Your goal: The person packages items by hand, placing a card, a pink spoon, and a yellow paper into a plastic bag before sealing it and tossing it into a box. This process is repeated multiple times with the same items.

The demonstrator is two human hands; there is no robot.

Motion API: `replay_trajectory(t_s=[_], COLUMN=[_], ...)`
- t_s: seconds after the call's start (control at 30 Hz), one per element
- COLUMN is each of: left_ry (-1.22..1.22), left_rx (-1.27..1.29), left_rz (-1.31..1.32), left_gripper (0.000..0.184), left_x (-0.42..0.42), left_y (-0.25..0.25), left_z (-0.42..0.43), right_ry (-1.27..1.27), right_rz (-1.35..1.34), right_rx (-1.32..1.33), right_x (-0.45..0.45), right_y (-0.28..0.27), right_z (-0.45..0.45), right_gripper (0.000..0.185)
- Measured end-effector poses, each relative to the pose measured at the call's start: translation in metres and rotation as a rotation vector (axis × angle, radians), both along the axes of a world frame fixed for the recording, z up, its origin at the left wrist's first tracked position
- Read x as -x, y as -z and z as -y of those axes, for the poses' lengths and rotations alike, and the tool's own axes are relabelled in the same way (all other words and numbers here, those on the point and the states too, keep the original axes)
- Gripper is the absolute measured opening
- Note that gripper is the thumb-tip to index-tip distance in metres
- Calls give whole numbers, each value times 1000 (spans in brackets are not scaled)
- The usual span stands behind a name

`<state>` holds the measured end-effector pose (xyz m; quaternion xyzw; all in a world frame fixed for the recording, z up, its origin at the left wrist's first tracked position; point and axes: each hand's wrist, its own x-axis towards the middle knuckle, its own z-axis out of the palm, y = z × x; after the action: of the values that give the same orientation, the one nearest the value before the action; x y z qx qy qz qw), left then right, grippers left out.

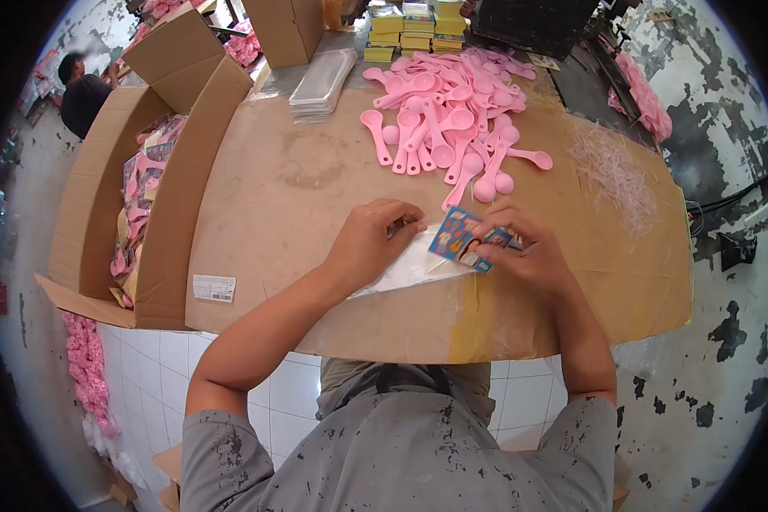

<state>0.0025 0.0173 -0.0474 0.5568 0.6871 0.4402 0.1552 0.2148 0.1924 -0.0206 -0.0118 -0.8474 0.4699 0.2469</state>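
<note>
My right hand (525, 246) pinches a blue printed card (459, 238) with colourful pictures, tilted over the front middle of the table. Beneath the card lies a clear plastic bag (405, 270), flat on the cardboard surface. My left hand (379, 235) has its thumb and fingertips pressed together at the bag's upper edge, left of the card. Just beyond both hands spreads a heap of pink plastic measuring spoons (439, 119), the nearest ones close to the card's top.
An open cardboard box (164, 230) with packed spoons stands at left. Behind are a stack of clear bags (322, 81) and piles of cards (401, 32). Thin plastic strips (610, 175) lie right; a label (214, 288) lies front left. A person (84, 94) sits far left.
</note>
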Motion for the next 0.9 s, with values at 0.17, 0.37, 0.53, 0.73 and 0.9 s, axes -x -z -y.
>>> replay_trajectory(t_s=[0.17,0.37,0.53,0.73,0.9], left_ry=[-38,23,98,147,157], left_rx=[4,-116,-105,-52,-35], left_rz=[187,762,896,859,850], left_gripper=[18,19,28,43,45], left_x=[2,24,26,7,0], left_y=[-1,-13,-22,-18,-16], left_z=[0,2,7,5,6], right_ry=[-62,-52,123,186,149], right_rz=[187,97,-5,-115,-99], right_rx=[-125,-109,210,471,434], right_x=[4,4,3,8,7], right_y=[6,5,12,2,3], right_z=[6,3,-5,2,2], right_gripper=[21,20,31,40,40])
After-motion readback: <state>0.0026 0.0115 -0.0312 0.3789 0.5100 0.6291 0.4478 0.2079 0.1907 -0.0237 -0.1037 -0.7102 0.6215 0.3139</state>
